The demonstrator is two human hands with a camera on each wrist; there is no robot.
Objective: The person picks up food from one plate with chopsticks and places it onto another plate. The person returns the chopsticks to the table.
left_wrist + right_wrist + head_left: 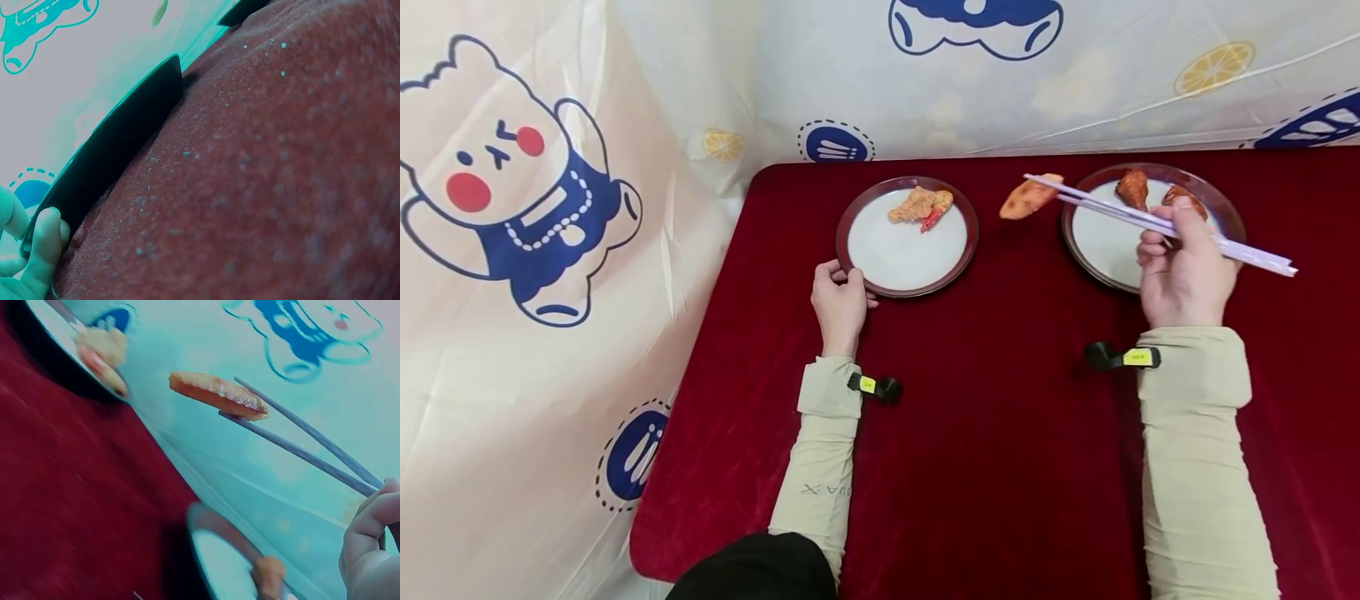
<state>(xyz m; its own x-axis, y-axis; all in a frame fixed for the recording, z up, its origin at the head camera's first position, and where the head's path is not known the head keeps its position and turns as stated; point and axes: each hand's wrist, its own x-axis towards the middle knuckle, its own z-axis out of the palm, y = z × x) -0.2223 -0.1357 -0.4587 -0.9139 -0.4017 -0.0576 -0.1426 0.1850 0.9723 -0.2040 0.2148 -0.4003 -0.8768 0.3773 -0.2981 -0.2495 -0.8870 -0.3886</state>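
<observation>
My left hand [840, 308] pinches the near-left rim of a brown-rimmed white plate [895, 254]; the left wrist view has the thumb [47, 237] against the plate's dark side [125, 137]. A crumbed golden piece [913, 206] and a red-and-orange shrimp-like piece [934, 218] lie at its far side. With my right hand [1183, 275] I hold light purple chopsticks [1112, 207]. Their tips grip a browned chicken wing piece [1028, 198], raised between the two plates. Beneath that hand is a second brown-rimmed plate [1093, 237], bearing a drumstick [1132, 189] and another browned piece [1183, 198], partly hidden.
A dark red cloth [1000, 433] covers the table, which has a rounded corner at the far left. Printed white curtains [985, 108] hang close behind and along the left side. Black straps with small cameras [887, 390] sit on both wrists.
</observation>
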